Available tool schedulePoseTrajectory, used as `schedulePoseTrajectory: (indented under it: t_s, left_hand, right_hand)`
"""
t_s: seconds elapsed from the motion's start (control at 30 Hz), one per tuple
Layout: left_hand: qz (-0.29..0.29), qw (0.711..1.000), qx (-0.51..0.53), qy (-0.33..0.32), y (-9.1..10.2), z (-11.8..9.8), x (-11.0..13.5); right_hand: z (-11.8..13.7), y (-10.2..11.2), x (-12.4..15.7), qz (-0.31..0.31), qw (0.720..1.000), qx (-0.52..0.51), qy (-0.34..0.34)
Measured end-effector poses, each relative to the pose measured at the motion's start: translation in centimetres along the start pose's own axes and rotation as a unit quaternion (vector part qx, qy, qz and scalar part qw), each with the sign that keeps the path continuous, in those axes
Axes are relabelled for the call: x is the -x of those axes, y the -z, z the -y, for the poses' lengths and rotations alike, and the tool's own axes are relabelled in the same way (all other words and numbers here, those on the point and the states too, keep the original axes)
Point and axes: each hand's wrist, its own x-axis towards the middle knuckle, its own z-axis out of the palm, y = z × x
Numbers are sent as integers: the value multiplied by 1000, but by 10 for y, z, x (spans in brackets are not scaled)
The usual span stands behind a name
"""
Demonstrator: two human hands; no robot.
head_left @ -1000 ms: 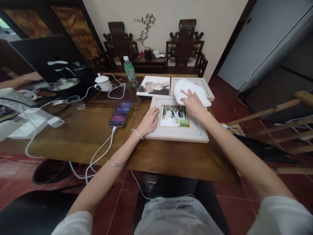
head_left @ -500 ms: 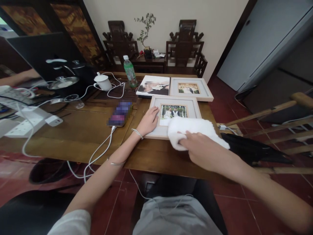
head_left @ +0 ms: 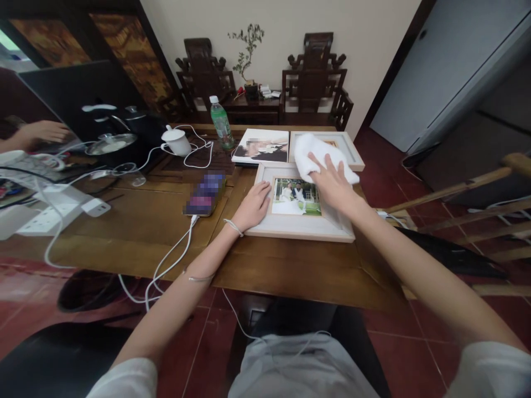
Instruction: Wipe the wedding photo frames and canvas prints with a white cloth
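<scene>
- Head view: the frame (head_left: pixel 299 236) lies picture side up on the surface (head_left: pixel 286 268), centre of the picture.
- The left hand (head_left: pixel 255 205) lies mostly flat over the frame's left side, fingers nearly straight and together; no grip shows, and its underside is hidden.
- The right hand (head_left: pixel 333 183) rests on the cloth (head_left: pixel 315 150) with fingers partly spread; whether it grips or only presses cannot be told.
- The cloth covers the frame's upper right corner and overlaps the rear frame (head_left: pixel 352 148).
- A hard push at that corner could pivot or slide the frame, since the left hand steadies just the left side.
- The cloth could also snag the rear frame and nudge it, as its right end sits near the surface's right edge.
- The frame's long axis runs left to right, dipping slightly rightward; its photo (head_left: pixel 287 203) has its top toward the top of the picture.
</scene>
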Motion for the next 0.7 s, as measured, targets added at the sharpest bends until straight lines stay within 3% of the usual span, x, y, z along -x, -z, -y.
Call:
schedulePoseTrajectory:
  t_s: [0.1, 0.23, 0.43, 0.53, 0.6, 0.7]
  left_hand:
    - [-1, 1000, 1, 3, 0, 1, 0]
    - [4, 1000, 1, 4, 0, 1, 0]
    - [4, 1000, 5, 10, -1, 1, 0]
    - [4, 1000, 5, 11, -1, 0, 0]
    - [6, 1000, 1, 9, -1, 0, 0]
    - [9, 1000, -7, 7, -1, 0, -1]
  right_hand:
    - [-2, -6, -10, 42, 998, 36, 22]
    - [12, -5, 7, 71, 993, 77, 61]
    - [50, 46, 75, 167, 979, 26, 111]
    - [63, 65, 100, 161, 976, -35, 140]
    - [68, 62, 105, 145, 978, -60, 138]
    - [63, 38, 90, 131, 985, -64, 88]
